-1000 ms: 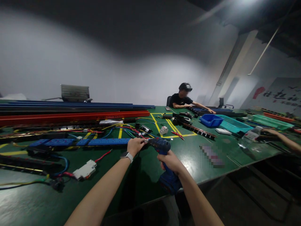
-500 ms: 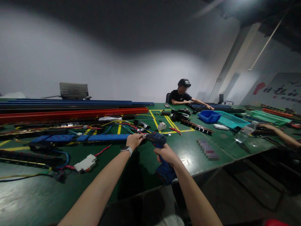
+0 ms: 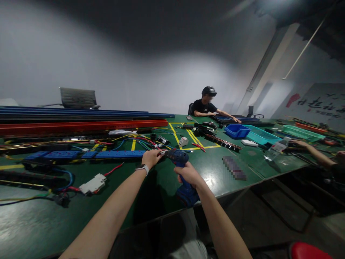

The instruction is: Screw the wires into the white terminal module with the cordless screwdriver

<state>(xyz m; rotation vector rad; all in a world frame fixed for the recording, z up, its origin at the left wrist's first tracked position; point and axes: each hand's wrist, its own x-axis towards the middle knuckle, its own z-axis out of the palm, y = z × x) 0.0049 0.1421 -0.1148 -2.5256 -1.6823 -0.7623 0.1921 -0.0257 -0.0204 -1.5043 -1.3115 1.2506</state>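
My right hand (image 3: 188, 174) is wrapped round the grip of a blue cordless drill (image 3: 176, 157), whose nose points left. Its battery base is low, near the table's front edge. Close to the drill's tip, my left hand (image 3: 151, 158) has its fingers pinched together; what they hold is too small to make out. A light-banded watch is on that wrist. From beside my left hand, a long blue socket strip (image 3: 120, 154) runs left along the table. Loose coloured wires (image 3: 145, 141) lie behind the strip, and a white circuit breaker (image 3: 93, 184) with a red lead lies in front of it.
Another white breaker (image 3: 183, 141) and red-handled pliers (image 3: 198, 146) lie beyond the drill. Orange rails (image 3: 81, 126) lie at the far left. A blue bin (image 3: 237, 131), a turquoise basket (image 3: 261, 136) and a plastic bottle (image 3: 277, 149) are right. A co-worker (image 3: 206, 106) sits opposite; another person's arm (image 3: 312, 149) reaches in right.
The whole view has shifted slightly, so things sit a little further left and higher. Both hands keep the same pose, with the drill still in my right hand.
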